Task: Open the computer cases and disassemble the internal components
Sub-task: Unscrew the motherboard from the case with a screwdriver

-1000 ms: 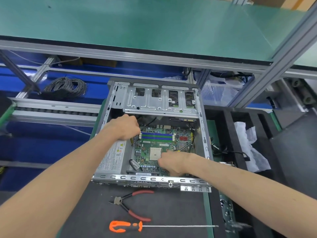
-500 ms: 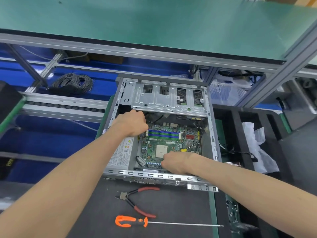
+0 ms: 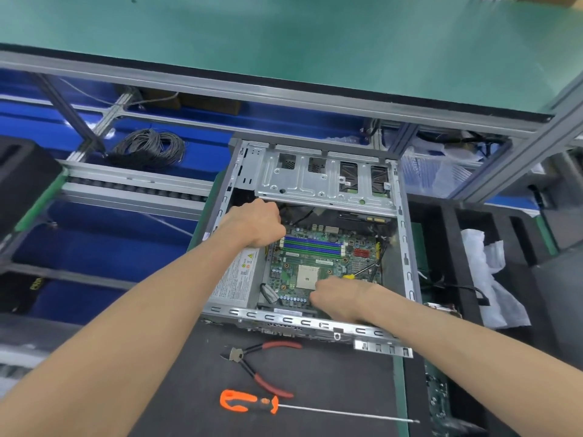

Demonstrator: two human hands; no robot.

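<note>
1. The open computer case (image 3: 407, 247) lies flat on the dark counter (image 3: 315, 380), its near rim just behind the pliers (image 3: 258, 364).
2. The left hand (image 3: 255, 223) is curled inside the case's far-left corner, under the drive cage (image 3: 325, 181); I cannot tell what it grips.
3. The right hand (image 3: 339, 298) reaches over the near rim onto the motherboard (image 3: 315, 257), fingers bent down; its hold is hidden.
4. An orange screwdriver (image 3: 252, 402) lies nearest, well apart from the case.
</note>
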